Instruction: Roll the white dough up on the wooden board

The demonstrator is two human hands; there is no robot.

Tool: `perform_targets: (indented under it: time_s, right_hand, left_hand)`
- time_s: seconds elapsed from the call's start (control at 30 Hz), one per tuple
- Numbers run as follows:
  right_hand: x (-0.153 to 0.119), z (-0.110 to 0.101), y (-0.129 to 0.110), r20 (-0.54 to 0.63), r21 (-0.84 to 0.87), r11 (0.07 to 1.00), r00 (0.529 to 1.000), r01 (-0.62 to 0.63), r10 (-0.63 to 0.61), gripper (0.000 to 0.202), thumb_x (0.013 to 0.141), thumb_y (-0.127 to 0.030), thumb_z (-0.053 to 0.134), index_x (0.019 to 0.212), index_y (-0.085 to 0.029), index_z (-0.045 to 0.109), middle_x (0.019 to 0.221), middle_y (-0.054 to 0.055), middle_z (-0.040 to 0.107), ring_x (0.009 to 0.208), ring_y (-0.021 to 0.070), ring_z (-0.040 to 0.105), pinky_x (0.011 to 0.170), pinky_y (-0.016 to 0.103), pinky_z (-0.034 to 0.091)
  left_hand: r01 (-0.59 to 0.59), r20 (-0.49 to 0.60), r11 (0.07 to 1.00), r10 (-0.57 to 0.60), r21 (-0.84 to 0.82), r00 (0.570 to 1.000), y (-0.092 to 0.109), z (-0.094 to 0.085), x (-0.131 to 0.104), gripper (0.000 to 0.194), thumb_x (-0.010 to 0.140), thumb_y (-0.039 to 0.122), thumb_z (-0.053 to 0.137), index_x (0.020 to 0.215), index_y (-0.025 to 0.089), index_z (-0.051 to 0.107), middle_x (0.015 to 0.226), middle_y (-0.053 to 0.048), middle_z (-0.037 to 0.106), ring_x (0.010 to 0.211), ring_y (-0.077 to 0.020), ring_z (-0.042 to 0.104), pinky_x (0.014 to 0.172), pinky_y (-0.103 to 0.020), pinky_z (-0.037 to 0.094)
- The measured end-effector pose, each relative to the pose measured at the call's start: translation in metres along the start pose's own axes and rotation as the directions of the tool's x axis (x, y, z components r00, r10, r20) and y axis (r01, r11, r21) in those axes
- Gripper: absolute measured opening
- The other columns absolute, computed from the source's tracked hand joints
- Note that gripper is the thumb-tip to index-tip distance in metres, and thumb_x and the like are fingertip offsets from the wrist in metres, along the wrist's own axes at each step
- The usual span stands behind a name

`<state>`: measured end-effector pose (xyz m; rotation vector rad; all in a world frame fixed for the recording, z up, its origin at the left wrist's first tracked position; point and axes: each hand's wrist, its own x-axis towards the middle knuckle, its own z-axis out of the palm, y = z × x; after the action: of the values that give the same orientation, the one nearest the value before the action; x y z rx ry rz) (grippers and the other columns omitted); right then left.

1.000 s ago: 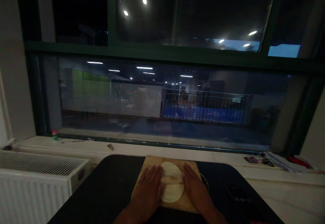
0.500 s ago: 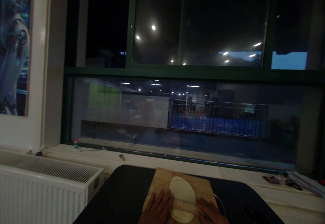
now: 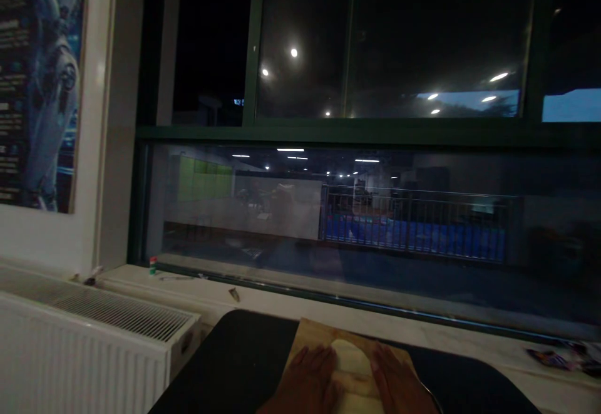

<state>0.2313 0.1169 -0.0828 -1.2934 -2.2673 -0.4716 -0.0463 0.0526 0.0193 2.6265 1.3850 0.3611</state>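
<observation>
On the wooden board [image 3: 304, 334] lies a pale, flattened piece of dough [image 3: 351, 357]. A light wooden rolling pin [image 3: 357, 384] crosses the dough, its middle showing between my hands. My left hand [image 3: 312, 379] lies over the pin's left end with its fingers stretched forward. Over the right end rests my right hand [image 3: 394, 379], fingers also extended and pointing towards the window. Both palms press down from above rather than wrapping round the pin. My hands hide the pin's ends and the board's sides.
The board rests on a dark table [image 3: 248, 351] with rounded corners. Behind it runs a white windowsill [image 3: 282, 304] with a small red-and-green container [image 3: 153, 265] and, at right, dark small items [image 3: 558, 357]. A white radiator [image 3: 94, 332] stands left, below a poster [image 3: 51, 88].
My hands and the rolling pin have moved forward over the dough, and more of both hands shows. The view has turned slightly left, so the scene sits further right.
</observation>
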Motion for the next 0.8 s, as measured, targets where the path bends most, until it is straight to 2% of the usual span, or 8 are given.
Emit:
perform_targets:
  time_s: [0.13, 0.3, 0.4, 0.53, 0.67, 0.8]
  right_hand:
    - [0.027, 0.006, 0.007, 0.057, -0.043, 0.999, 0.998, -0.010, 0.013, 0.040, 0.092, -0.028, 0.039, 0.123, -0.021, 0.064, 0.128, 0.009, 0.062, 0.119, 0.0261, 0.058, 0.101, 0.039, 0.044]
    - [0.065, 0.007, 0.008, 0.168, -0.138, 0.990, 0.985, -0.004, 0.027, 0.044, 0.084, -0.012, 0.040, 0.120, -0.018, 0.065, 0.117, 0.012, 0.068, 0.106, 0.0269, 0.064, 0.089, 0.038, 0.050]
    - [0.085, 0.012, 0.009, 0.191, -0.173, 0.985, 0.981, -0.006, 0.039, 0.041, 0.084, -0.012, 0.042, 0.117, -0.020, 0.066, 0.110, 0.010, 0.070, 0.107, 0.0279, 0.062, 0.082, 0.035, 0.051]
    - [0.106, 0.022, 0.011, 0.215, -0.150, 0.985, 0.976, 0.079, -0.045, 0.038, 0.083, -0.008, 0.043, 0.110, -0.020, 0.068, 0.099, 0.007, 0.072, 0.101, 0.0244, 0.063, 0.084, 0.032, 0.049]
    - [0.114, 0.028, 0.012, 0.210, -0.146, 0.986, 0.977, 0.074, -0.042, 0.033, 0.085, -0.008, 0.042, 0.099, -0.019, 0.070, 0.095, 0.008, 0.071, 0.093, 0.0232, 0.065, 0.080, 0.032, 0.050]
    - [0.102, 0.028, 0.014, 0.181, -0.100, 0.995, 0.983, 0.005, 0.013, 0.027, 0.082, -0.012, 0.048, 0.096, -0.019, 0.070, 0.098, 0.010, 0.070, 0.094, 0.0249, 0.065, 0.070, 0.029, 0.050]
  left_hand:
    - [0.042, 0.002, 0.998, -0.042, -0.043, 0.999, -0.006, 0.002, 0.015, 0.058, 0.099, 0.044, 0.023, 0.145, 0.010, 0.038, 0.150, -0.016, 0.037, 0.139, -0.0282, 0.032, 0.115, -0.049, 0.024]
    - [0.049, -0.017, 0.998, -0.050, -0.043, 0.999, -0.026, 0.011, 0.036, 0.054, 0.100, 0.041, 0.021, 0.142, 0.016, 0.042, 0.148, -0.015, 0.042, 0.137, -0.0301, 0.037, 0.112, -0.054, 0.028]
    - [0.037, -0.006, 0.999, -0.037, -0.011, 0.999, -0.037, 0.013, 0.046, 0.050, 0.099, 0.039, 0.023, 0.140, 0.018, 0.044, 0.148, -0.013, 0.043, 0.137, -0.0297, 0.036, 0.110, -0.057, 0.029]
    - [0.008, -0.008, 0.999, -0.007, 0.050, 1.000, -0.050, 0.016, 0.054, 0.047, 0.098, 0.040, 0.030, 0.138, 0.021, 0.046, 0.149, -0.013, 0.042, 0.139, -0.0302, 0.032, 0.109, -0.060, 0.027]
    - [0.015, -0.038, 0.997, -0.012, 0.074, 0.999, -0.056, 0.020, 0.057, 0.046, 0.098, 0.039, 0.030, 0.140, 0.028, 0.044, 0.149, -0.009, 0.043, 0.139, -0.0296, 0.033, 0.108, -0.061, 0.029]
    - [0.113, -0.139, 0.992, -0.105, 0.053, 0.985, -0.051, 0.028, 0.055, 0.050, 0.100, 0.041, 0.022, 0.141, 0.023, 0.044, 0.147, -0.010, 0.045, 0.138, -0.0301, 0.035, 0.110, -0.059, 0.026]
